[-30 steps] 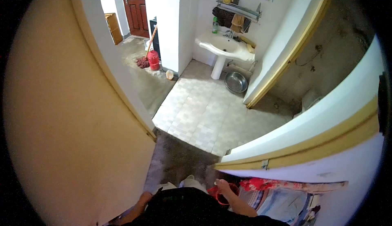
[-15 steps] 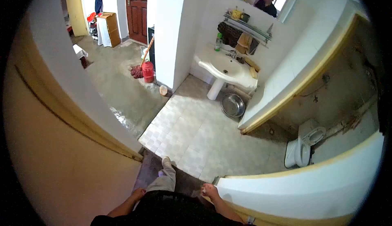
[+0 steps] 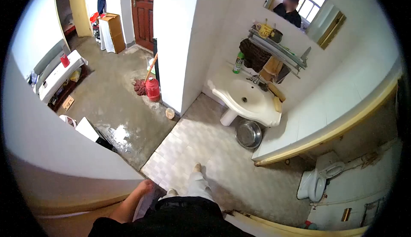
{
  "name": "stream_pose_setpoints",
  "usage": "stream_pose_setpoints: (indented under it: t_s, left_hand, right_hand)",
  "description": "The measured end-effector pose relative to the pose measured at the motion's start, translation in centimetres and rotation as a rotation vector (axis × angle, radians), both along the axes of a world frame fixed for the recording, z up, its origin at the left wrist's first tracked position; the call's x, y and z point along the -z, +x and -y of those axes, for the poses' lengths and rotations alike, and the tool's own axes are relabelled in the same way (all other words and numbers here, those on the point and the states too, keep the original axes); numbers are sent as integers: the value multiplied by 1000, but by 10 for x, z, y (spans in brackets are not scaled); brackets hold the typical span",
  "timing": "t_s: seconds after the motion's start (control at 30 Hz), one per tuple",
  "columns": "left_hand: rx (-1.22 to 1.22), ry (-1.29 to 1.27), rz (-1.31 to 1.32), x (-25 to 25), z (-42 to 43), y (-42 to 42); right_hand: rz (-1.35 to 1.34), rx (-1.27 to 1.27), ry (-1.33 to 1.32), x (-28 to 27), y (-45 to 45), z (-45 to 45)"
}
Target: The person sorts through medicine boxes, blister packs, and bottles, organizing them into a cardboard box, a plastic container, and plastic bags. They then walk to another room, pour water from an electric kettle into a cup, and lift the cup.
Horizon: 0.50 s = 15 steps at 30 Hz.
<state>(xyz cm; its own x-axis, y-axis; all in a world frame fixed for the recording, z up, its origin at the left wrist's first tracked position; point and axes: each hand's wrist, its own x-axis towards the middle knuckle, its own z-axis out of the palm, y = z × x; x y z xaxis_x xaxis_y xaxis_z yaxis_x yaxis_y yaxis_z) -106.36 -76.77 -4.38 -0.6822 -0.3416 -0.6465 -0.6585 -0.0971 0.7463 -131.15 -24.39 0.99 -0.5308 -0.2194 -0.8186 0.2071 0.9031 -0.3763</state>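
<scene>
My left hand [image 3: 144,187] hangs low beside my body, near the doorway wall, with its back toward me. Its fingers are mostly hidden and blurred, so I cannot tell whether they hold anything. My right hand is out of view. Ahead of my feet, the tiled floor [image 3: 180,151] leads to a white pedestal sink [image 3: 233,93]. A metal basin [image 3: 248,134] leans on the floor beside the sink's pedestal. On the sink's back edge stands a green spray can [image 3: 238,62].
A shelf [image 3: 278,48] and a mirror [image 3: 295,6] hang above the sink. At right, a toilet [image 3: 314,186] stands beyond a yellow-edged opening. To the left are a red jug [image 3: 152,89], a mop [image 3: 140,87], a small tub [image 3: 170,113] and a covered table [image 3: 60,76].
I have stepped forward through the doorway, and the sink looks nearer. My right hand, seen low before, has left the view. More of the room at left now shows.
</scene>
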Motion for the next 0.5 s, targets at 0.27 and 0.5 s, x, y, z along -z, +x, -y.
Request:
stream_pose_setpoints:
  t_s: [0.27,0.5]
  left_hand:
    - [-32,-123,282,-34,-4,-67]
    - [-764,-183,349,-44,-49,-100]
  right_hand:
    - [-253,-321,137,-29,-255,149]
    - [-619,-548,-172,7,-503,361]
